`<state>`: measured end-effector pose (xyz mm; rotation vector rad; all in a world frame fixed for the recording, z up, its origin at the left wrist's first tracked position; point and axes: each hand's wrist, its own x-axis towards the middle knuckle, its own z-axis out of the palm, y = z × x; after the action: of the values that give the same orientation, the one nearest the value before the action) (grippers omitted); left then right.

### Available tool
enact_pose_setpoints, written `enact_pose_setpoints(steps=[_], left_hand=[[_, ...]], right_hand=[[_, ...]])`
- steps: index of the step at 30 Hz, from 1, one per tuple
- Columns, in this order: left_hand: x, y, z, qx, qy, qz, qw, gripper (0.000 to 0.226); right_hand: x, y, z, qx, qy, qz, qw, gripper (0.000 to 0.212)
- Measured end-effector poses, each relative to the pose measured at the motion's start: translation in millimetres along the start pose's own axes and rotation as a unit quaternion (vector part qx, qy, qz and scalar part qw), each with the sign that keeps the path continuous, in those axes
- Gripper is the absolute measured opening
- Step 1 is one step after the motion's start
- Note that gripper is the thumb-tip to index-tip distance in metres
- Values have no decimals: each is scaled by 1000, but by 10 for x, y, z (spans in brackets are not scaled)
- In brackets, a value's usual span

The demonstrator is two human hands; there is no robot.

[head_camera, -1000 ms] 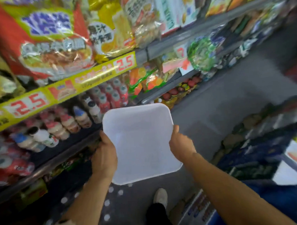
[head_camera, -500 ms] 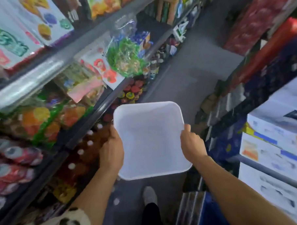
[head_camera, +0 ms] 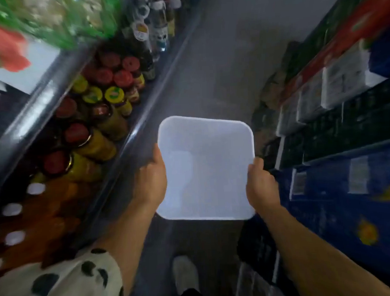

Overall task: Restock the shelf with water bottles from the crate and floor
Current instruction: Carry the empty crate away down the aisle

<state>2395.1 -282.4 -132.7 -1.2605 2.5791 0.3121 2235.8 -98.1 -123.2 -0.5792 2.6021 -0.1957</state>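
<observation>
I carry a white square plastic crate [head_camera: 207, 167] in front of me over the aisle floor; nothing shows inside it. My left hand [head_camera: 152, 183] grips its left rim, thumb over the edge. My right hand [head_camera: 261, 186] grips the right rim the same way. No water bottles show in the crate. Clear bottles [head_camera: 160, 30] stand far up the left shelf, blurred.
The left shelf [head_camera: 122, 148] holds jars with red and yellow lids [head_camera: 111, 93] and brown bottles with white caps [head_camera: 35, 188]. Stacked blue cartons [head_camera: 348, 197] and boxes line the right side. The grey aisle floor [head_camera: 219, 68] runs ahead. My shoe [head_camera: 186, 273] shows below.
My view has swung from the left snack and drink shelf round to face down the aisle. Both hands have kept their hold on the white crate throughout.
</observation>
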Motion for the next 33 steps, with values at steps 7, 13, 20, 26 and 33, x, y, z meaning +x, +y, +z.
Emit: enact_pose_setpoints(steps=[7, 13, 20, 26, 33], left_hand=[[731, 288, 674, -51, -44, 24, 997, 67], [1048, 491, 1008, -69, -60, 32, 995, 69], [1203, 496, 1338, -66, -63, 34, 995, 62], [1216, 440, 1485, -68, -66, 31, 995, 62], [1238, 366, 1464, -80, -88, 29, 992, 57]], right_hand=[[792, 408, 672, -8, 37, -2, 999, 25], [1156, 627, 942, 47, 37, 18, 998, 29], [1303, 771, 1263, 70, 26, 33, 997, 30], [1288, 744, 1413, 52, 39, 28, 998, 27], [1272, 678, 1442, 44, 40, 22, 998, 28]])
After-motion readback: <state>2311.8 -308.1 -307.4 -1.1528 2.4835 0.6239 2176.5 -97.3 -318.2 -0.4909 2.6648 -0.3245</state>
